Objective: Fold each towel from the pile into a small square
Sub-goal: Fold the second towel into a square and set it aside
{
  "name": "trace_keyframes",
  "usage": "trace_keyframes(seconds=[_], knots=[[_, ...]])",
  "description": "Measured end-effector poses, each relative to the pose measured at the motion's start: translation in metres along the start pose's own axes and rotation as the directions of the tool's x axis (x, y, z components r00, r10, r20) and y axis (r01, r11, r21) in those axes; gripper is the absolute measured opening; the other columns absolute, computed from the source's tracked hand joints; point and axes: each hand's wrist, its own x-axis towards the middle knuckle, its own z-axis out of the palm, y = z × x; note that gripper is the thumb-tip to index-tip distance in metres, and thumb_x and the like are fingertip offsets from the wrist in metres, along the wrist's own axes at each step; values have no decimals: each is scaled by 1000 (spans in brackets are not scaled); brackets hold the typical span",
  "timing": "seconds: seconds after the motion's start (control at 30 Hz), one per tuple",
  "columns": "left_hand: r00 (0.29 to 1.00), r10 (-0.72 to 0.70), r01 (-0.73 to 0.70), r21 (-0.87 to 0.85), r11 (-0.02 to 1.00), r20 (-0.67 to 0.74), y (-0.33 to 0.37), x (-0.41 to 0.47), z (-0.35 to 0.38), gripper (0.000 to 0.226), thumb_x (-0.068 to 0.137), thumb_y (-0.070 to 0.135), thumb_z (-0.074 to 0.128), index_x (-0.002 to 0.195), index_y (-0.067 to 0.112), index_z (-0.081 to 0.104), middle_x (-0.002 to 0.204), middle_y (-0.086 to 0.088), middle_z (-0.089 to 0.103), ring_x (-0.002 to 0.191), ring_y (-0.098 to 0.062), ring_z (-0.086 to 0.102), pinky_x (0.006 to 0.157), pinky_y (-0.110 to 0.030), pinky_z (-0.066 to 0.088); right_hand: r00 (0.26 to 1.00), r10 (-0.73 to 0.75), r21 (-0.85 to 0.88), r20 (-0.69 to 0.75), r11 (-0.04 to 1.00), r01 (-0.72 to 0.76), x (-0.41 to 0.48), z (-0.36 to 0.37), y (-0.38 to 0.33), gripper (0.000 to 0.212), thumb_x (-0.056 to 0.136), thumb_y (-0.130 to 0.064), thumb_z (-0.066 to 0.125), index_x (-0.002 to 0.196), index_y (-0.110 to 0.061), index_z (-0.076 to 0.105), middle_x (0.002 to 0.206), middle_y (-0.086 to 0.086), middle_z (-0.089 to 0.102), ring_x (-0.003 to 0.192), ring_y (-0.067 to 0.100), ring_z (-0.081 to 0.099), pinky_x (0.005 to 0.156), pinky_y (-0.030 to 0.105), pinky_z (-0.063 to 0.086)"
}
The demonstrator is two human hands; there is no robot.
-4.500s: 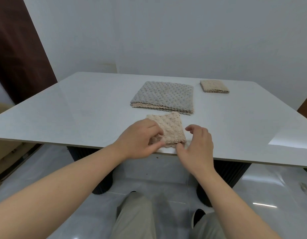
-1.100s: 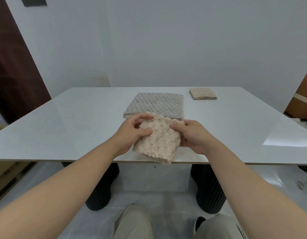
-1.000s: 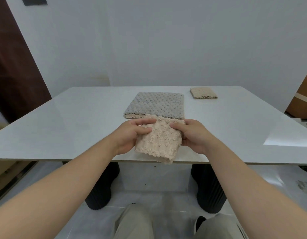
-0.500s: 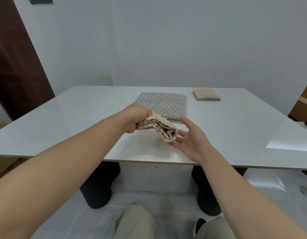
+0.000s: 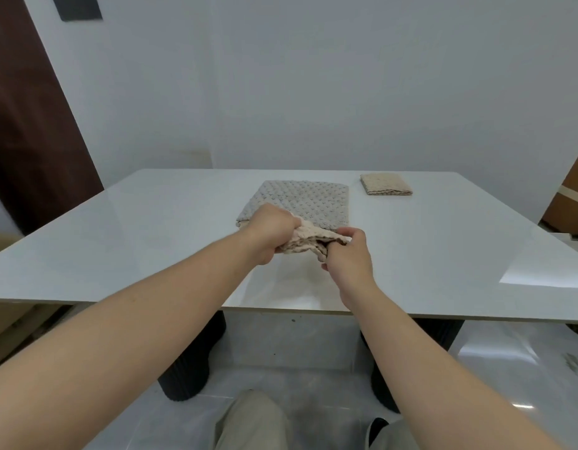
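Observation:
A small beige knobbly towel (image 5: 308,242), folded several times, hangs in the air just above the white table (image 5: 144,241). My left hand (image 5: 269,233) grips its left end and my right hand (image 5: 347,254) pinches its right end between thumb and fingers. Behind my hands a pile of grey towels (image 5: 302,203) lies flat on the table, with a beige layer showing at its near left corner. A folded beige towel (image 5: 385,189) rests as a small square at the far right of the table.
The table's near edge runs just below my wrists, with black ribbed legs (image 5: 190,362) under it. A dark wooden door (image 5: 24,125) stands at the left and a brown box (image 5: 573,199) at the far right. My knees show at the bottom.
The beige towel went from held upright in both hands to lying edge-on in my left hand. My right hand, open half a second ago, has closed on its right end.

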Motion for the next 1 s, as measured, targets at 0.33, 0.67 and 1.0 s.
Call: trace_keyframes(seconds=[0.33, 0.67, 1.0], knots=[[996, 80, -83, 133, 988, 28, -15, -7, 9, 48, 94, 14, 68, 140, 9, 55, 125, -4, 57, 111, -23, 61, 89, -39, 57, 989, 15, -124, -147, 992, -33, 14, -11, 0, 30, 80, -4, 54, 109, -10, 60, 104, 10, 67, 83, 28, 70, 64, 43, 64], [998, -54, 55, -50, 997, 29, -21, 4, -10, 40, 95, -5, 58, 132, 12, 59, 115, -14, 71, 95, -24, 73, 70, -32, 62, 988, 148, 107, 54, 982, -153, 13, -22, 2, 20, 93, 7, 53, 106, -6, 60, 93, 21, 74, 59, 27, 71, 58, 36, 62], [994, -24, 38, -128, 991, 110, -28, 6, -26, 44, 94, -5, 64, 132, 18, 62, 108, -4, 70, 84, -18, 75, 67, -29, 60, 967, -77, -336, 244, 928, 159, 6, -28, 5, 51, 94, -8, 44, 136, -36, 43, 82, 10, 75, 51, 20, 64, 50, 33, 53]])
